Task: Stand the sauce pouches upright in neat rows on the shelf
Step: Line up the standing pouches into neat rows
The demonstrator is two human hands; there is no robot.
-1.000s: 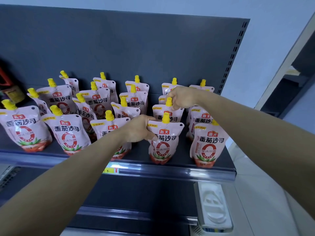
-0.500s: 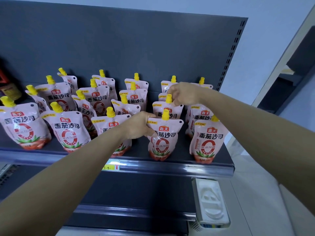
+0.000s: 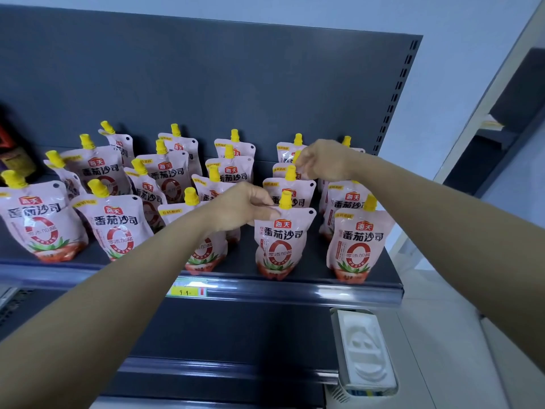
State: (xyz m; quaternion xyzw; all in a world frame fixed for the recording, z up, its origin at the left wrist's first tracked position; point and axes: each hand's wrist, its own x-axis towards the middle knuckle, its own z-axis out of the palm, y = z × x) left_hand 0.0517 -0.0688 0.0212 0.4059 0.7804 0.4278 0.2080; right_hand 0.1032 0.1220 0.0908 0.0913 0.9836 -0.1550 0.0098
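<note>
Several pink sauce pouches with yellow caps stand in rows on the dark shelf (image 3: 295,290). My left hand (image 3: 244,206) pinches the top left corner of the front pouch (image 3: 281,240) in the second column from the right, which stands upright near the shelf's front edge. My right hand (image 3: 324,162) reaches further back in the same column. Its fingers are closed around the yellow cap of a rear pouch (image 3: 284,166), which the hand mostly hides. Between the two held pouches stands another pouch (image 3: 290,193), untouched. Pouches at the left lean at mixed angles.
A yellow price tag (image 3: 188,291) sits on the shelf's front rail. A white moulded tray (image 3: 364,349) lies on the lower right. Dark packages (image 3: 14,160) stand at the far left. The grey back panel (image 3: 206,84) rises behind the rows.
My right hand has shifted slightly back, from the middle pouch's cap to the cap behind it. My left hand stays on the front pouch's corner.
</note>
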